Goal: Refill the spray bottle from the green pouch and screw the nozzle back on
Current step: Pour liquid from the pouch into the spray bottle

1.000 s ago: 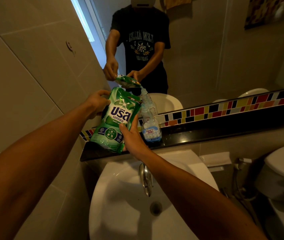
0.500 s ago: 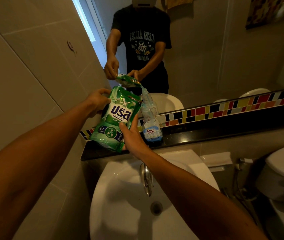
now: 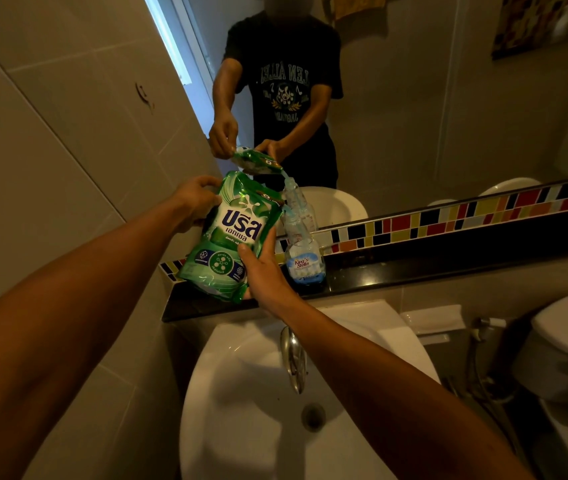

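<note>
I hold the green pouch [image 3: 230, 237] tilted to the right above the black ledge [image 3: 414, 275]. My left hand [image 3: 194, 202] grips its upper left edge. My right hand [image 3: 261, 268] supports its lower right corner from beneath. The pouch's top right corner sits at the open mouth of the clear spray bottle [image 3: 301, 247], which stands upright on the ledge with a blue label and a little blue liquid at its base. The bottle has no nozzle on it, and I do not see the nozzle.
A white sink [image 3: 241, 410] with a chrome tap [image 3: 293, 358] lies below the ledge. A mirror [image 3: 414, 98] behind reflects a person and the pouch. A coloured tile strip [image 3: 448, 220] runs along the mirror base. A toilet [image 3: 566, 341] and hose stand at right.
Almost nothing differs: both hands keep the pouch tilted at the bottle mouth, with only a slight shift of the view.
</note>
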The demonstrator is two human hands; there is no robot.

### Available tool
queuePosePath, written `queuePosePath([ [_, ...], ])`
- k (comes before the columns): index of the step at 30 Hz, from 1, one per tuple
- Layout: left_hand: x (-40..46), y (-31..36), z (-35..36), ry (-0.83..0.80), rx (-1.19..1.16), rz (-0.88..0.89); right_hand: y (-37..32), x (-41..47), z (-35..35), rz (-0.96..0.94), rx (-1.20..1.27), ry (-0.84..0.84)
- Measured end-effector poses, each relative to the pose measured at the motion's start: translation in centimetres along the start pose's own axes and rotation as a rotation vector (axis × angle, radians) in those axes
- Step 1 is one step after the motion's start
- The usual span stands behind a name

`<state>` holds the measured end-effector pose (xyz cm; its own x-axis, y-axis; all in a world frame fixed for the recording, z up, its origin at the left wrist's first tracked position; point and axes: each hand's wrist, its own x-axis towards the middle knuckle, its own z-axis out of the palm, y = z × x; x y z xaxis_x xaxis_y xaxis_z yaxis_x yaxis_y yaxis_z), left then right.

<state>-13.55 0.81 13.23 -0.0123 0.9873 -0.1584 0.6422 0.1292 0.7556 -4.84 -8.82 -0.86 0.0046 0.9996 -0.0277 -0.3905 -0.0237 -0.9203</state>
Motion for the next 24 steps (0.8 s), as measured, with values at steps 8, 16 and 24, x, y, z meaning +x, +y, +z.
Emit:
queuePosePath([
  [8, -0.15, 0.22, -0.07, -0.006, 0.016, 0.003, -0.38, -0.22, 0.17, 0.008, 0.016, -0.006],
  [16, -0.08, 0.15, -0.17, -0.005, 0.021, 0.014, -0.28, -0.20, 0.26, 0.006, 0.035, 0.000],
  [24, -0.16, 0.37, -0.30, -0.012, 0.023, 0.016, -0.19, 0.03, 0.36, 0.003, 0.059, -0.007],
])
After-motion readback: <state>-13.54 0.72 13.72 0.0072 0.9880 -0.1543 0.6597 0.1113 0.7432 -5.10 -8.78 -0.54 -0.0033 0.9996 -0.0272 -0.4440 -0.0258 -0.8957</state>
